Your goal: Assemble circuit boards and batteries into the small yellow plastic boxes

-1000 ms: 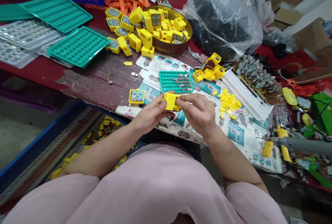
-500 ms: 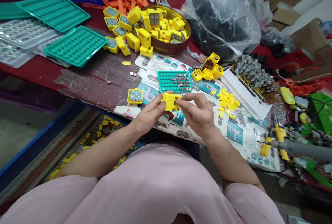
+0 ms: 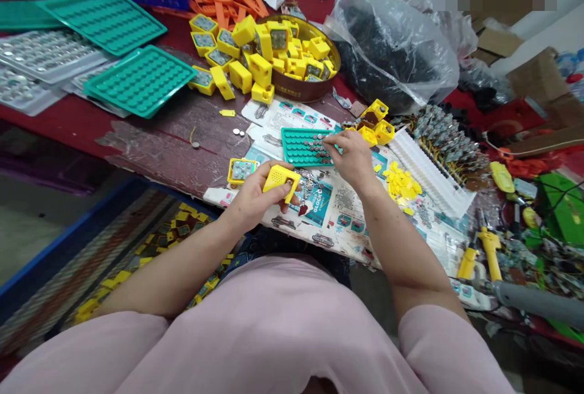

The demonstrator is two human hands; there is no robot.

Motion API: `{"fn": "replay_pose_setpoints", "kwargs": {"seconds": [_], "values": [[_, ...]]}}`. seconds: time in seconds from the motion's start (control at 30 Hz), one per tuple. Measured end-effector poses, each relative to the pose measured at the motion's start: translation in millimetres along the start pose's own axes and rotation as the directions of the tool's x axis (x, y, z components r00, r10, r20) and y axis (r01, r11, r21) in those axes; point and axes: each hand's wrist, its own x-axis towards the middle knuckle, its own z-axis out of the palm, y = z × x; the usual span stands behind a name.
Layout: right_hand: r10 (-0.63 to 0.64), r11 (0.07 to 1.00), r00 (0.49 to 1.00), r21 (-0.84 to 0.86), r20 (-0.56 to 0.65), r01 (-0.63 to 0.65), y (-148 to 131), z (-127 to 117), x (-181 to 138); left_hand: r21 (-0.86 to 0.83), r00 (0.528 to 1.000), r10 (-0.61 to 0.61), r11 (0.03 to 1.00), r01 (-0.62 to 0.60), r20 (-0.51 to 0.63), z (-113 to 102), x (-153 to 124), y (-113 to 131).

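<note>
Now yellow case gripped in left hand; right hand apart, on green tray.

Observed: left hand near, fingers curled closed, thumb on top. The right hand lies farther out, palm down, thumb and forefinger pinched. Both forearms bare, elbows bent.

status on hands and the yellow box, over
Left hand shut on small yellow plastic box. Right hand over green plastic tray of button cells, grip unclear. Nothing blocks either hand.
</note>
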Motion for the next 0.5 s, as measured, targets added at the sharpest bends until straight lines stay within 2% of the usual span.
{"fn": "replay_pose_setpoints", "kwargs": {"seconds": [0.13,0.23,0.4,0.43,0.5], "values": [[0.103,0.989,0.975,-0.122,0.195,-0.081,-13.3,9.6,29.3,0.051,1.000,-0.010,0.999,0.010,0.003,-1.9,-1.7,2.1],[0.152,0.982,0.954,-0.146,0.259,-0.116,-17.9,11.0,40.8,0.073,1.000,-0.010,0.997,0.011,-0.015,-3.2,-1.2,4.7],[0.173,0.982,0.959,-0.107,0.225,-0.153,-15.4,8.5,42.9,0.082,0.999,0.003,0.997,0.000,-0.035,-0.8,3.2,5.3],[0.177,0.984,0.964,-0.065,0.197,-0.167,-16.9,5.9,38.6,0.079,0.999,0.006,0.997,-0.003,-0.036,0.4,3.9,5.3],[0.170,0.974,0.979,0.134,0.115,-0.185,-24.0,-2.0,23.3,0.067,0.999,0.010,0.998,-0.008,-0.038,2.9,4.9,5.4]]}}
